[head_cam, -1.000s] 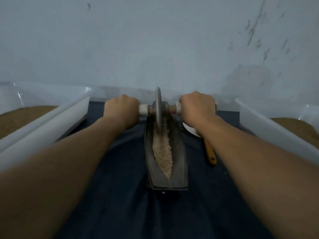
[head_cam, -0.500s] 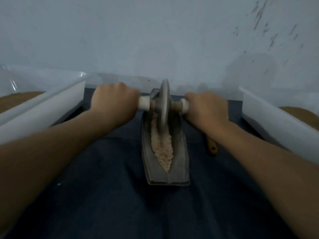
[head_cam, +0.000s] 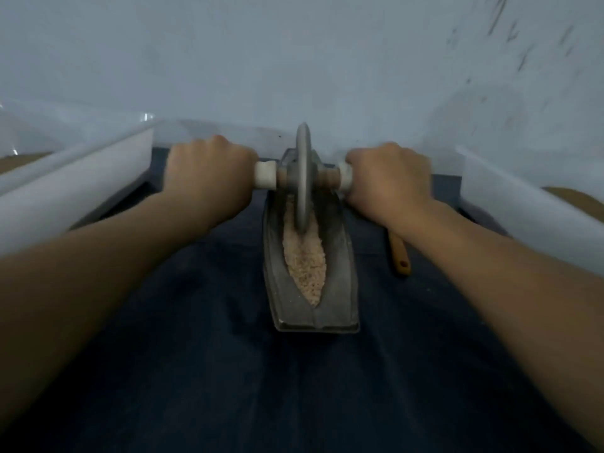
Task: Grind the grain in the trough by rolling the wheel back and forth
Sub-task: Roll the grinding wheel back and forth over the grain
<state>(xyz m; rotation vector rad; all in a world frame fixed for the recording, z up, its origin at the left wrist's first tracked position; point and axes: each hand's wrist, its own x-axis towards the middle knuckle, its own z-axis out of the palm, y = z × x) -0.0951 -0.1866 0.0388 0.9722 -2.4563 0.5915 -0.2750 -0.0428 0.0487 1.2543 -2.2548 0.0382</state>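
trough (head_cam: 340, 289): grey, boat-shaped, long axis running away from the person, flat on the dark cloth (head_cam: 261, 387). Landmark for everything below.
grain (head_cam: 305, 259): pale, coarse strip along the trough groove, from under the wheel toward the trough's near end, tapering to a point short of the near lip.
wheel (head_cam: 303, 178): grey disc, upright on edge, sitting in the groove in the far half of the trough, lower rim in the grain.
axle (head_cam: 265, 174): crosswise over the trough, through the wheel hub; a white sleeve shows on each side between wheel and fist.
left hand (head_cam: 207, 181): left of the trough, knuckles up, fingers curled tight around the left axle end.
right hand (head_cam: 389, 181): right of the trough, same posture, fingers wrapped around the right axle end.
forearms: both stretched out, one on each side of the trough.
wooden handle (head_cam: 400, 253): on the cloth just right of the trough, far end hidden under the right wrist; can't tell what tool it is.
left tub (head_cam: 75, 191): white plastic, well left of the trough, brown fill (head_cam: 19, 161) inside.
right tub (head_cam: 510, 197): white plastic, well right of the trough, also with brown contents.
wall (head_cam: 261, 60): pale, just beyond the trough's far end, dark marks at upper right.
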